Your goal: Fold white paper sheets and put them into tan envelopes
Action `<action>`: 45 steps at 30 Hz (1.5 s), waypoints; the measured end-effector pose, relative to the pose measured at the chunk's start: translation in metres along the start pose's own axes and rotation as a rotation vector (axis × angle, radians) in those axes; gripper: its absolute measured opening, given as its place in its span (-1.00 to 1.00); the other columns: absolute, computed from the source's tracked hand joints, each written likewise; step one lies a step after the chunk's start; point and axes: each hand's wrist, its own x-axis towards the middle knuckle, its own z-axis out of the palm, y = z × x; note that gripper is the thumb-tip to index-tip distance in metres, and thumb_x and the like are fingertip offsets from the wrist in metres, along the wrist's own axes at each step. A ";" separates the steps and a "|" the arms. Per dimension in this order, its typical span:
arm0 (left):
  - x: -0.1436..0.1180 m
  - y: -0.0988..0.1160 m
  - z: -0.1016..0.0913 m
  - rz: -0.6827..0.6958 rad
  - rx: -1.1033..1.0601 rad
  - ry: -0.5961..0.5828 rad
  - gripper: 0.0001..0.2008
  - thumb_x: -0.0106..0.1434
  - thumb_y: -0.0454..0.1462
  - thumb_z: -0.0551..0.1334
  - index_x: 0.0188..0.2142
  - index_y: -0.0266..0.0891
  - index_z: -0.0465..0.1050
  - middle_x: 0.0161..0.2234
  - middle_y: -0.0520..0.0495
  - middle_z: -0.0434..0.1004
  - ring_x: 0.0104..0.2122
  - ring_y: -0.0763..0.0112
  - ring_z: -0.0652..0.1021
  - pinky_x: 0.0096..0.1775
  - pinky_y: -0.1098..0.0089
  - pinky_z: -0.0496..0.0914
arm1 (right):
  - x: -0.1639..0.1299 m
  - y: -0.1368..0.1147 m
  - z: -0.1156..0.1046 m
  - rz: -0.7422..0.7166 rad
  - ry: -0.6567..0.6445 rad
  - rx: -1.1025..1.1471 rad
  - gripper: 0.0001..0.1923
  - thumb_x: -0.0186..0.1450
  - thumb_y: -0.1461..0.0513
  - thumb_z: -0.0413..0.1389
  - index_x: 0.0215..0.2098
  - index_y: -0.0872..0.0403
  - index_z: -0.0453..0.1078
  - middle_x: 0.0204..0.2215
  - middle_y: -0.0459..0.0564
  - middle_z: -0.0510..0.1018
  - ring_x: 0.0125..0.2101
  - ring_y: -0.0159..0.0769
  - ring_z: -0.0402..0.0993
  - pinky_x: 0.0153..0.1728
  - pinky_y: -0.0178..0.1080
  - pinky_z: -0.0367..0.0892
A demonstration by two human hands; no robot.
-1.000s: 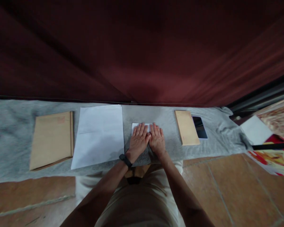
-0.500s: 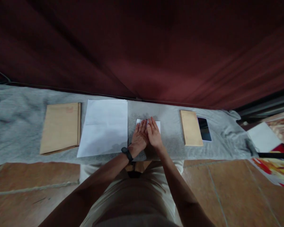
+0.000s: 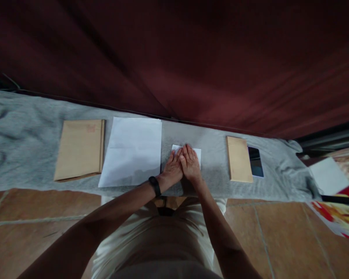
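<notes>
A small white piece of paper point(image 3: 197, 152), probably folded though its edges are mostly covered, lies on the grey cloth. My left hand point(image 3: 173, 167) rests flat on it with fingers stretched out; a dark band is on that wrist. Beside it and partly over its fingers lies my right hand point(image 3: 190, 164), also flat, its fingers extended. Both hands press down on the paper and hide most of it. Just left of them is a stack of large white paper sheets point(image 3: 133, 151).
A stack of large brown envelopes point(image 3: 80, 149) lies at the left. To the right are smaller brown envelopes point(image 3: 240, 159) and a dark phone point(image 3: 256, 162). The grey cloth point(image 3: 212, 162) covers a narrow surface below a dark red curtain point(image 3: 174, 58). A colourful printed sheet point(image 3: 340, 217) is at far right.
My right hand has shifted further over the left hand's fingers, both still flat on the small paper. The whole view has tilted slightly.
</notes>
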 end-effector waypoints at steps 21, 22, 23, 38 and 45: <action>-0.007 -0.005 -0.006 0.006 -0.004 0.020 -0.38 0.46 -0.19 -0.01 0.44 -0.36 0.02 0.46 -0.29 0.01 0.45 0.12 0.02 0.42 -0.02 -0.11 | -0.029 0.042 -0.022 0.030 0.042 -0.218 -0.40 0.56 0.11 -0.25 0.46 0.24 0.02 0.42 0.25 0.14 0.42 -0.08 0.00 0.37 0.09 0.00; -0.008 -0.005 -0.007 0.007 -0.008 0.018 -0.38 0.46 -0.19 -0.01 0.44 -0.35 0.02 0.46 -0.29 0.01 0.45 0.12 0.03 0.42 -0.02 -0.11 | -0.030 0.042 -0.023 0.030 0.045 -0.219 -0.40 0.56 0.11 -0.24 0.46 0.24 0.02 0.42 0.25 0.14 0.42 -0.08 0.01 0.37 0.09 0.00; -0.009 -0.005 -0.008 0.010 -0.013 0.015 -0.39 0.46 -0.19 -0.01 0.44 -0.35 0.03 0.46 -0.29 0.01 0.45 0.12 0.03 0.42 -0.02 -0.10 | -0.030 0.043 -0.023 0.029 0.048 -0.220 -0.40 0.56 0.10 -0.24 0.46 0.23 0.02 0.42 0.24 0.14 0.42 -0.07 0.02 0.37 0.09 0.00; 0.011 0.004 -0.016 0.176 0.005 0.026 -0.42 0.47 -0.21 -0.07 0.38 -0.51 0.11 0.43 -0.32 0.08 0.45 0.15 0.05 0.43 0.04 -0.10 | -0.029 0.041 -0.020 0.059 0.045 -0.224 -0.41 0.55 0.14 -0.24 0.45 0.23 0.04 0.43 0.24 0.12 0.42 -0.05 0.02 0.38 0.12 -0.06; 0.024 -0.008 -0.010 0.184 -0.019 0.035 -0.46 0.50 -0.21 -0.06 0.41 -0.26 0.13 0.45 -0.19 0.06 0.44 0.16 0.08 0.42 0.01 -0.08 | -0.029 0.038 -0.019 0.067 0.059 -0.232 -0.41 0.56 0.11 -0.24 0.46 0.22 0.04 0.43 0.23 0.14 0.42 -0.07 0.02 0.39 0.10 -0.07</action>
